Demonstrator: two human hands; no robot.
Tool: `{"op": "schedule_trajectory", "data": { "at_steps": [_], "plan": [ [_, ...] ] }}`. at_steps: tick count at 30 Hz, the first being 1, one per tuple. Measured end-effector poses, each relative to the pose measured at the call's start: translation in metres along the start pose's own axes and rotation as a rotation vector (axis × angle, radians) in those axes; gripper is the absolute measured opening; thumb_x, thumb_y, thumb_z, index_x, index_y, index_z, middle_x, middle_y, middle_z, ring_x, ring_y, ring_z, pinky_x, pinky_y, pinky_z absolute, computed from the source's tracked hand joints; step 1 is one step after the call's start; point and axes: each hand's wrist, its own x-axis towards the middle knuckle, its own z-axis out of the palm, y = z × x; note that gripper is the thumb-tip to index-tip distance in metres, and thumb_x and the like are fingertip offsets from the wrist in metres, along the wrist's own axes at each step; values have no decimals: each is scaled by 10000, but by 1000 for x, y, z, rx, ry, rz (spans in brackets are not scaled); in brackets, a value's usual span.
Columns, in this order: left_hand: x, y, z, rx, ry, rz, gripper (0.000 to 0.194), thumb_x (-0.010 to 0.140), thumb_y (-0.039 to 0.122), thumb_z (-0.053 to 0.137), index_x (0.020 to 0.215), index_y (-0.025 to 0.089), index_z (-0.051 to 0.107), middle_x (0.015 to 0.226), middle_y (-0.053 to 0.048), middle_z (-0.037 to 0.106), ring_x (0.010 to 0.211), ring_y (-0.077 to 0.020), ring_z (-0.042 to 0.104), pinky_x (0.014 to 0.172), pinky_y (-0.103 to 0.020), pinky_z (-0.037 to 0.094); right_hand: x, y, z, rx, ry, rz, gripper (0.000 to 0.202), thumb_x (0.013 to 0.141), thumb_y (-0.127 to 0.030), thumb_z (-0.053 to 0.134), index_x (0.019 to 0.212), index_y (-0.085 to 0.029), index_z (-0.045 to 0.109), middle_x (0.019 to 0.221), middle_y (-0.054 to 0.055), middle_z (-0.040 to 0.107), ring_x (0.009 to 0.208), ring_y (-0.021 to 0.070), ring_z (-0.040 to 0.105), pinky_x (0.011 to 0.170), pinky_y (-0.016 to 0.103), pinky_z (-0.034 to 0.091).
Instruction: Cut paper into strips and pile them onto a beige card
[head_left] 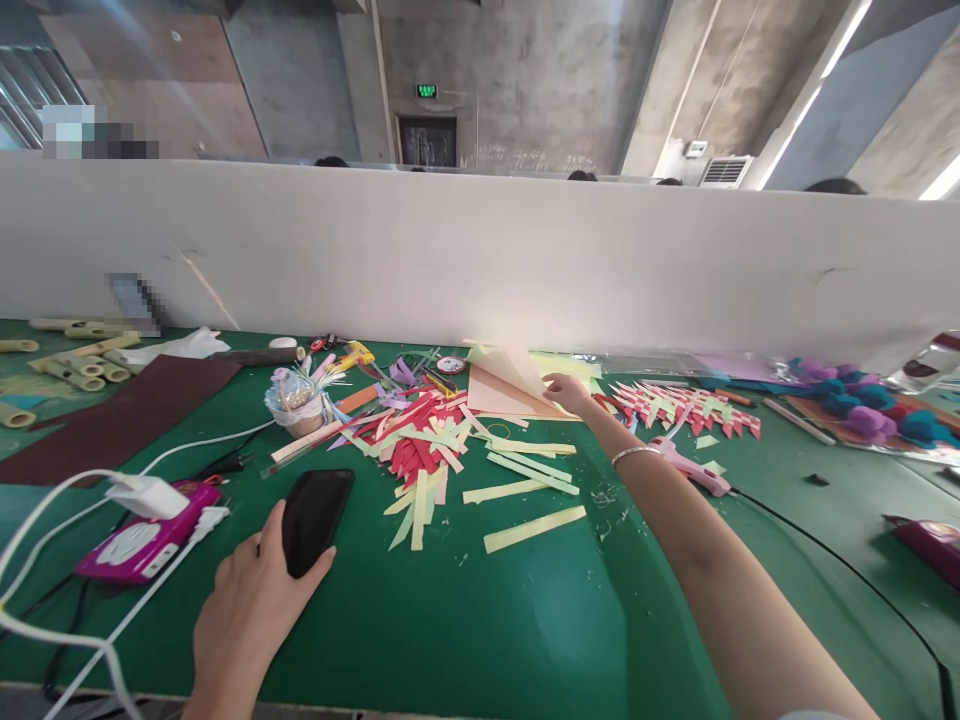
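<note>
A black phone (318, 522) is held in my left hand (251, 595) just above the green table (525, 620), its fingers wrapped round the lower edge. Farther off, my right hand (568, 392) pinches the corner of a pale sheet of paper (514, 370), which curls up from the stack of coloured sheets beneath it. Red, green and pink paper strips (420, 440) lie in a heap between the hands. Several pale yellow-green strips (534, 530) lie nearer to me. A pink glue gun (694, 468) rests beside my right forearm.
At the left are a magenta power strip (142, 545) with white cables, brown paper (142, 410) and bamboo pieces (82, 368). A small pot (296, 405) stands behind the phone. Pompoms (870, 420) lie at the right. A white partition (450, 255) closes off the table's back.
</note>
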Motion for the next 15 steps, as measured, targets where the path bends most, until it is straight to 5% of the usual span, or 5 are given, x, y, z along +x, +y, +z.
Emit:
{"op": "schedule_trajectory", "data": {
  "at_steps": [8,15],
  "plan": [
    [2,3,-1,2,-17,-11,831,747,615,339,1388,98,224,1128,-213,523,1036,-404,477,680,-420,454,-8,-7,-15,14,206,-131,332,801,-104,450,1125,-161,491,851,43,621,788,153,565,714,275,442],
    [2,1,0,13,-27,-11,840,747,619,342,1397,103,210,1141,-212,520,1037,-402,482,695,-435,458,-22,-15,-37,-2,300,-254,187,735,-108,448,848,-171,582,803,44,617,730,159,543,694,258,400]
  ]
}}
